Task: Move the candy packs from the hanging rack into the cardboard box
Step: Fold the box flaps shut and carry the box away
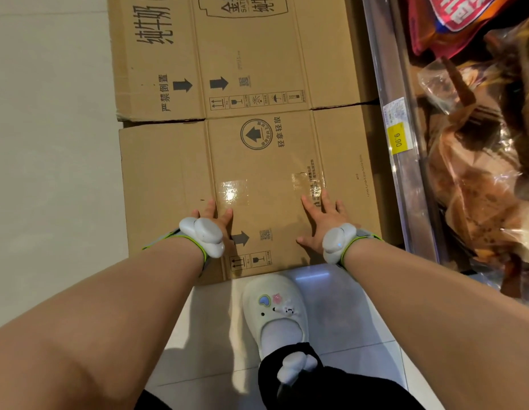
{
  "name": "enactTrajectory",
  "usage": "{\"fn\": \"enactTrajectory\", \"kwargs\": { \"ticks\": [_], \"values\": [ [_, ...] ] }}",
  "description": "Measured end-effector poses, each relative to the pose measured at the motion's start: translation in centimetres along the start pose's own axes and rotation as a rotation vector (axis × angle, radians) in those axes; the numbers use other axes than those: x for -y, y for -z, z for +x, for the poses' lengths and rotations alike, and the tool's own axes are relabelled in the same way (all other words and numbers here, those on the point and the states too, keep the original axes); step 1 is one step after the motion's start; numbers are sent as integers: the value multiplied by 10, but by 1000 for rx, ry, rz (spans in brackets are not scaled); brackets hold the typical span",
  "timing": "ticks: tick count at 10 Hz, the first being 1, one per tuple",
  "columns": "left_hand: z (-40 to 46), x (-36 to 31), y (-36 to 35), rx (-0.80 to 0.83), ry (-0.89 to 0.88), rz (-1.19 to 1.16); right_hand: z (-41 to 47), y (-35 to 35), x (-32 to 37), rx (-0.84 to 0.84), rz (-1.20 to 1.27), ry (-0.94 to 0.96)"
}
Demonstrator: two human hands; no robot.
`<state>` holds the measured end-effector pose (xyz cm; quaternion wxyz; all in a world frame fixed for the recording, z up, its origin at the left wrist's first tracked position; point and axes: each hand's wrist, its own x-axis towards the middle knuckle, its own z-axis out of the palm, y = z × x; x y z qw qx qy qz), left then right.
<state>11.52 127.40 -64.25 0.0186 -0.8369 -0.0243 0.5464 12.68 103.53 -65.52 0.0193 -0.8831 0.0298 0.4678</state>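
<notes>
Pale floor tiles (50,143) fill the left and lower parts of the view, and on them lies the cardboard box (257,161), flattened, its brown panels printed with black arrows, handling symbols and Chinese characters, with 2 shiny patches of clear tape near its near end. Along the right edge runs a shop shelf (405,161) with a clear front rail that carries a yellow price tag (400,141) reading 9.90; behind the rail sit crinkled transparent packs (479,184) of brownish goods, and I cannot tell whether these are the candy packs. Both bare forearms reach forward onto the near panel of the box. The left hand (214,216) lies flat on the cardboard with its fingers straight and slightly apart, largely hidden behind a white wrist device (202,235). The right hand (322,220) presses flat on the cardboard near the tape, fingers spread wide, with a matching white device (337,244) on a green-edged strap. Below the box, a white slipper (275,312) with small charms stands on the floor.
</notes>
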Motion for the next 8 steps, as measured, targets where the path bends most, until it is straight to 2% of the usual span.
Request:
{"fn": "enactTrajectory", "kwargs": {
  "ticks": [3, 6, 8],
  "values": [
    [-10, 8, -24, -11, -81, -97, -18, -24, 1, 31, 70, -27],
    [-14, 7, -38, -2, -77, -2, -45, -20, 11, 46, -96, -31],
    [-24, 2, -9, -96, -92, -39, -45, -1, 27, -10, 111, 10]
  ]
}}
